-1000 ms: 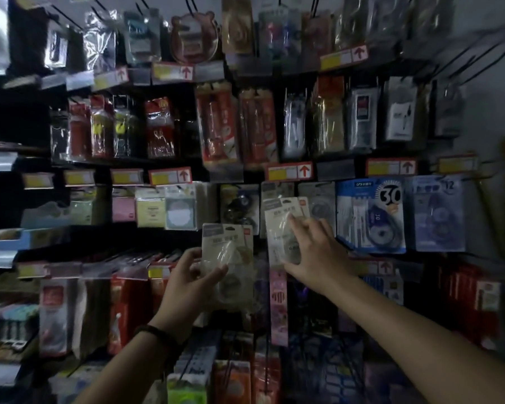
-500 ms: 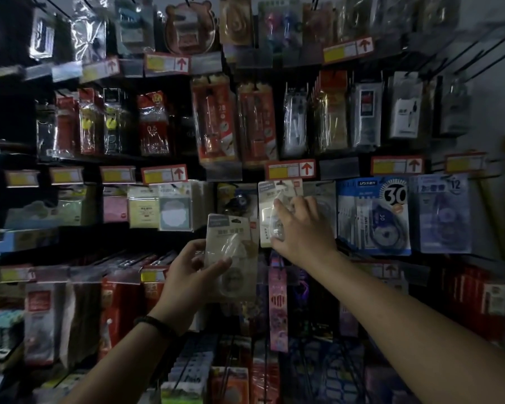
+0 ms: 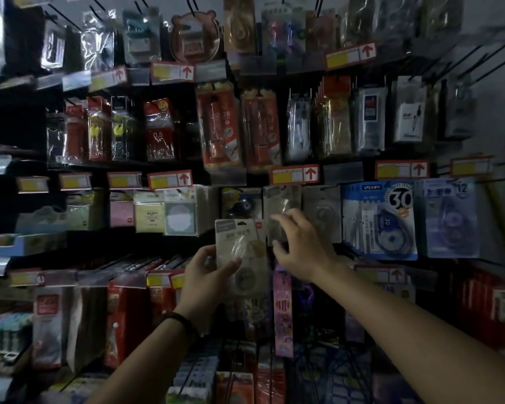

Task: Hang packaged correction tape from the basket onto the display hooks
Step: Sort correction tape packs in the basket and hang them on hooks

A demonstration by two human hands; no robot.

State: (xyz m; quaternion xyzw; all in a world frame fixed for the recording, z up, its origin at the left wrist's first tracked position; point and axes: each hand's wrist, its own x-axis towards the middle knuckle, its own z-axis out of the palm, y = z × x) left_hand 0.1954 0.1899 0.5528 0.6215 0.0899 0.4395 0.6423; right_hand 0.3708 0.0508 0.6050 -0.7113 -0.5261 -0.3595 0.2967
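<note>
Standing upright, hang tab on top, a pale card-backed clear blister pack of correction tape [image 3: 241, 237] is gripped by the left hand [image 3: 207, 274]. Just right, the right hand [image 3: 301, 249] spreads over a similar hung clear pack [image 3: 282, 201]; I cannot tell whether it pinches. Blue correction-tape packs [image 3: 379, 220] hang farther right.

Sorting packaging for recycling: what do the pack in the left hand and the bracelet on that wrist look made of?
Pack in the left hand: probably pale matte card behind a clear glossy plastic blister; highlights glint and the roll shows through. Bracelet: dark rounded beads, perhaps wood; too dim to be sure.
</note>
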